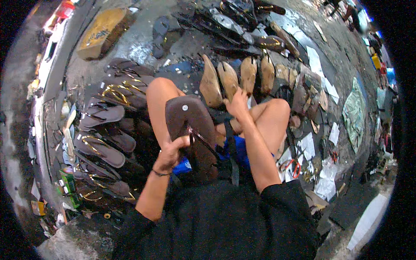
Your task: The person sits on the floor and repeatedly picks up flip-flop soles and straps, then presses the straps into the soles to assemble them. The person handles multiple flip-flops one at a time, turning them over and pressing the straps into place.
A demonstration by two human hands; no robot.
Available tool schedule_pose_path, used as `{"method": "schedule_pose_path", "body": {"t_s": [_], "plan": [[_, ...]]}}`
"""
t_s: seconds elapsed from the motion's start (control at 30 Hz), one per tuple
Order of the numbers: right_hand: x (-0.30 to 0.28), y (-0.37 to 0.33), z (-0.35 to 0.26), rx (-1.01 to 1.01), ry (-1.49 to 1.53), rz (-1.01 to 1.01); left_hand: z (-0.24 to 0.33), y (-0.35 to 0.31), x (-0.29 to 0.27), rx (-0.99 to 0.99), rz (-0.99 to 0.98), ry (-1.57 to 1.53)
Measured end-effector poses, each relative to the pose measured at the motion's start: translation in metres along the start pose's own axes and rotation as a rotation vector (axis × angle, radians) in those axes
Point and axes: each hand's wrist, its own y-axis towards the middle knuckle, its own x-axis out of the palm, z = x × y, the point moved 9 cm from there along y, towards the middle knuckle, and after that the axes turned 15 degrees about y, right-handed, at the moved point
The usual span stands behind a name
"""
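My left hand (170, 152) grips a dark brown flip-flop (187, 113) near its glossy strap. The flip-flop is held up over my lap, with a small round white sticker near the end of its footbed. In front of my knees, several wooden shoe lasts lie side by side. My right hand (238, 105) is at the near end of one wooden shoe last (228, 78), thumb on one side and fingers on the other. Another wooden shoe last (248, 73) lies right beside those fingers, and a longer shoe last (209, 84) is to the left.
Rows of finished-looking flip-flops (103, 154) spread on my left. More dark sandals (225, 24) are piled beyond the lasts. A wooden block (104, 34) sits far left. Orange-handled scissors (296, 169), paper scraps (307, 146) and a green cloth (354, 115) lie on the right.
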Motion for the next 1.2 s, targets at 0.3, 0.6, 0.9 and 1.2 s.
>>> {"method": "schedule_pose_path", "body": {"t_s": [0.3, 0.6, 0.9, 1.2], "plan": [[-0.052, -0.062, -0.002, 0.487, 1.396, -0.229, -0.037, 0.031, 0.041, 0.118, -0.145, -0.276], [-0.139, -0.2, -0.13, 0.368, 1.017, -0.526, -0.057, 0.065, 0.01, 0.111, -0.08, -0.453], [-0.098, -0.183, -0.206, -0.305, 0.341, -0.164, -0.084, 0.032, 0.033, -0.007, -0.071, -0.665], [-0.091, -0.173, -0.211, -0.33, 0.298, -0.049, -0.076, 0.049, 0.024, 0.034, -0.016, -0.719]]}}
